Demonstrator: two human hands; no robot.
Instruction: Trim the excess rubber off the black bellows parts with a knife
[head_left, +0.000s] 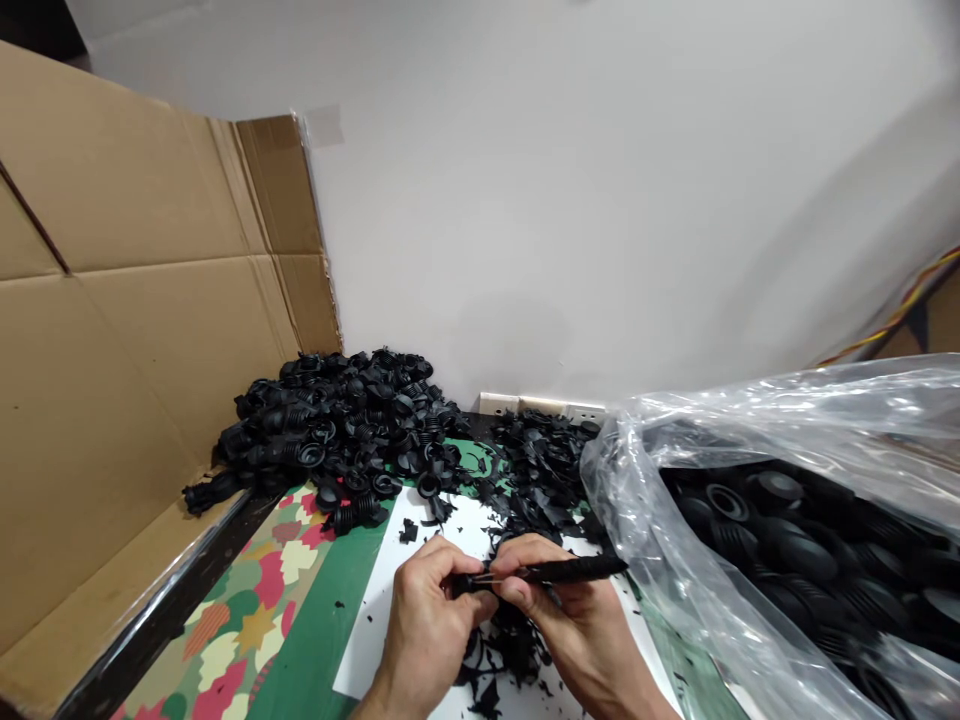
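Note:
My left hand (pixel 433 610) is closed, thumb and fingers pinching a small black rubber part (pixel 459 584) that is mostly hidden by the fingers. My right hand (pixel 562 600) grips a slim black-handled tool (pixel 574 569) whose thin metal tip (pixel 486 578) points left and meets the part. Whether the tip is a blade or tweezer prongs I cannot tell. Both hands nearly touch above a white sheet (pixel 375 640). Black rubber scraps (pixel 514 650) lie scattered on the sheet beneath them.
Ribbed black rubber parts (pixel 352 420) are heaped at the back left beside a cardboard sheet (pixel 150 220). More black scraps (pixel 544 460) pile up near the wall sockets (pixel 544 405). On the right, a clear plastic bag (pixel 637 500) holds several black rubber parts (pixel 795 550).

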